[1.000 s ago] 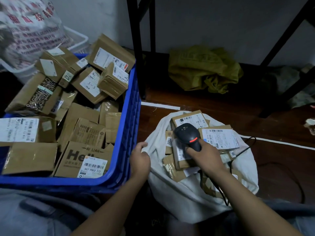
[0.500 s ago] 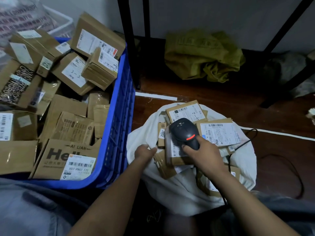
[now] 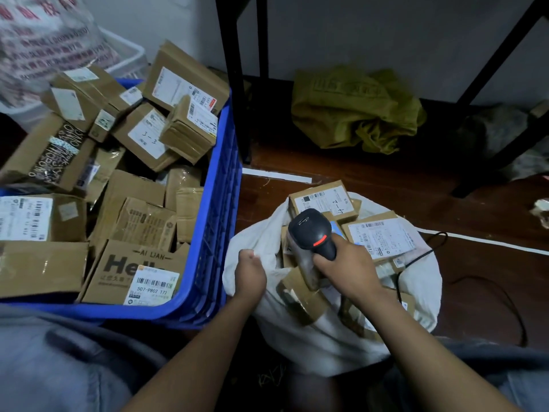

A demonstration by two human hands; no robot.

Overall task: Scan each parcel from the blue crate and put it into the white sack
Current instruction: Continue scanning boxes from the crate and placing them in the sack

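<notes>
- Far left, rear: printed plastic bag, red lettering, cut off by the frame edge.
- Left: blue crate on the floor, heaped with brown cardboard parcels, most with white barcode labels. At its near corner the Hello box leans on the near wall.
- Behind the crate's right wall: black frame leg, upright.
- Centre-left: your left grip, fingers curled round the bunched rim of the white sack, just beside the crate's right wall.
- Centre: the sack stands on the dark floor with its mouth open and several parcels inside.
- Centre, over the sack's mouth: black scanner, with a red band on its neck and its head pointing away from you.
- Centre-right: your right grip, closed round the scanner's handle.
- In the sack, beyond the scanner: 4-2 parcel, uppermost. To its right is the labelled parcel, label up.
- Rear, by the wall: yellow-green sack, crumpled.
- Right: black cable, running across the sack's rim onto the floor.
</notes>
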